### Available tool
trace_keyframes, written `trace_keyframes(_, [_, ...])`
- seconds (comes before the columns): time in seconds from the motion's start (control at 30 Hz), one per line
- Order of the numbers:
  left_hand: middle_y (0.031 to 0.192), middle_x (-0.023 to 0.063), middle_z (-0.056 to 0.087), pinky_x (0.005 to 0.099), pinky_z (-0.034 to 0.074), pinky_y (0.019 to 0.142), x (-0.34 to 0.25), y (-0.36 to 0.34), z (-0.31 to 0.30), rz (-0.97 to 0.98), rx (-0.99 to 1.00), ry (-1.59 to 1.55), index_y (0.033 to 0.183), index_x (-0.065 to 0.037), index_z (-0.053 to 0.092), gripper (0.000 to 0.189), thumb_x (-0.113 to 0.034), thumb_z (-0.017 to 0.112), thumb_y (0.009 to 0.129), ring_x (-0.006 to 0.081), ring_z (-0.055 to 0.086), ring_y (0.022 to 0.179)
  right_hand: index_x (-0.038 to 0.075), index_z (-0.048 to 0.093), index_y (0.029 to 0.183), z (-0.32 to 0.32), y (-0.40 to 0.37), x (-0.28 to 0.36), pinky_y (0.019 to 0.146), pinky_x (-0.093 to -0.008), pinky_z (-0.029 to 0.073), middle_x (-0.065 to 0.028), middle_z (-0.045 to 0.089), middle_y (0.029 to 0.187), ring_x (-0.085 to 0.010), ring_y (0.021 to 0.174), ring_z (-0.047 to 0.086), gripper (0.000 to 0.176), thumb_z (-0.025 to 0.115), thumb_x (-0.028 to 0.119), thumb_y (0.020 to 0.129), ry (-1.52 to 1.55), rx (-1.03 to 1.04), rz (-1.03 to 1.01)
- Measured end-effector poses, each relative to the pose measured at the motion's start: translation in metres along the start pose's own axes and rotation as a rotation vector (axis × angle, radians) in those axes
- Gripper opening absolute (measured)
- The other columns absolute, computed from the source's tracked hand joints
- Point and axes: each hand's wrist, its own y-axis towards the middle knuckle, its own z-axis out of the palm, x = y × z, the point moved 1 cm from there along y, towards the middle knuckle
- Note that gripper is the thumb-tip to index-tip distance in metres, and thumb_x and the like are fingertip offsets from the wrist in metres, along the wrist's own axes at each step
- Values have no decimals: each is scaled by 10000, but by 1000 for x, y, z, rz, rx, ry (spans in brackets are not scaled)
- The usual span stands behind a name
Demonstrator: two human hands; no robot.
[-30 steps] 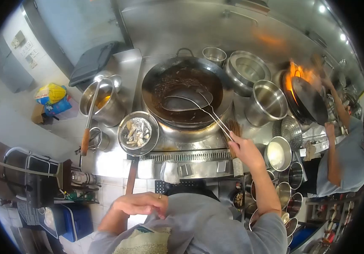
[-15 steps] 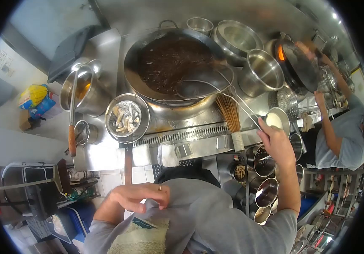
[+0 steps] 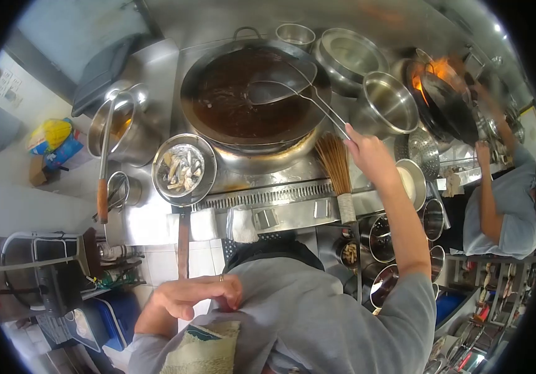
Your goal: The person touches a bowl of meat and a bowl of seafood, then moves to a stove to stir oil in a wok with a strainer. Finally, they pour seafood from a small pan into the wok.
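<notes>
My right hand (image 3: 368, 156) grips the long wire handle of a skimmer (image 3: 272, 92). Its dark round mesh lies over a large wok (image 3: 193, 115) filled with dark brown liquid. In front of my chest, my left hand (image 3: 202, 294) is bent at the wrist, fingers extended and thumb apart, holding nothing. Beyond it, a strainer (image 3: 185, 201) with a wooden handle rests at the stove's front edge. Pale strips coated in white powder (image 3: 182, 169) lie in it.
A bamboo brush (image 3: 333, 165) lies right of the wok. Steel pots (image 3: 391, 103) stand at the back right. On the left is a tall pot (image 3: 100, 134) with a wooden-handled tool across it. Flames (image 3: 445, 71) rise by another wok, where a person in grey (image 3: 498, 212) works.
My right hand has moved left and away from me, carrying the skimmer further over the wok's middle. Flames have flared at the other wok. My left hand has barely shifted.
</notes>
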Motion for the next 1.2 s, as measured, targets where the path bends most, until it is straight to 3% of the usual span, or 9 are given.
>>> trace_keyframes(0.07, [1282, 212, 397, 438, 444, 1006, -2, -4, 7, -93, -46, -93, 1305, 66, 435, 990, -837, 387, 902, 340, 465, 1157, 66, 638, 1315, 9, 14, 6, 731, -534, 551, -237, 710, 874, -440, 804, 685, 374, 627, 229, 978, 20, -26, -18])
trace_keyframes(0.17, [1342, 221, 351, 454, 442, 1036, 0, -3, 10, -27, -122, 118, 1346, 57, 401, 1005, -842, 383, 898, 340, 411, 1228, 64, 647, 1306, 20, 30, 17, 748, -539, 551, -234, 710, 870, -445, 808, 684, 370, 625, 237, 979, 50, -54, -24])
trace_keyframes(0.43, [1370, 226, 348, 447, 449, 1016, -6, -4, 21, -58, -107, 96, 1362, 48, 397, 983, -821, 423, 904, 333, 359, 1278, 58, 628, 1331, 38, 58, 42, 804, -538, 546, -276, 696, 937, -467, 873, 674, 395, 611, 249, 986, 226, 19, 37])
trace_keyframes(0.67, [1367, 249, 373, 434, 406, 1021, -6, -1, 17, 74, -91, 354, 1328, 48, 433, 1042, -879, 427, 854, 347, 373, 1273, 61, 646, 1313, 27, 34, 59, 784, -509, 528, -293, 674, 946, -484, 889, 649, 369, 621, 237, 990, 320, 35, 53])
trace_keyframes(0.83, [1337, 268, 399, 454, 385, 1042, -14, -2, 19, 64, -80, 188, 1294, 57, 464, 1098, -928, 393, 815, 351, 391, 1256, 78, 649, 1319, 26, 4, 55, 779, -500, 536, -289, 680, 943, -483, 884, 654, 368, 637, 228, 983, 302, 104, 93])
trace_keyframes(0.97, [1096, 298, 589, 492, 498, 864, -39, 13, 28, 117, -318, 181, 989, 114, 644, 1114, -916, 250, 829, 382, 594, 988, 49, 647, 1291, 12, -26, 59, 757, -538, 519, -299, 666, 884, -487, 843, 649, 360, 630, 223, 976, 312, 88, 45])
trace_keyframes(1.07, [1341, 270, 395, 463, 439, 1013, -13, 1, 3, 142, 23, 21, 1259, 35, 504, 1089, -934, 240, 839, 364, 475, 1191, 44, 644, 1293, -9, -47, 67, 748, -531, 519, -295, 666, 860, -486, 830, 649, 361, 631, 218, 978, 303, 138, 93])
trace_keyframes(1.17, [1264, 278, 496, 561, 557, 857, -5, -2, 0, 28, -395, 26, 1088, 53, 628, 1100, -934, 214, 831, 394, 556, 1162, 36, 640, 1297, -28, -67, 66, 738, -520, 522, -290, 669, 856, -484, 817, 649, 368, 633, 218, 977, 317, 154, 96])
trace_keyframes(1.2, [1324, 236, 456, 569, 561, 904, 1, -2, -10, 5, -507, 54, 1105, 11, 620, 1069, -926, 176, 847, 373, 518, 1244, 33, 639, 1298, -36, -72, 66, 737, -516, 521, -288, 671, 860, -482, 815, 649, 371, 636, 216, 976, 308, 171, 109])
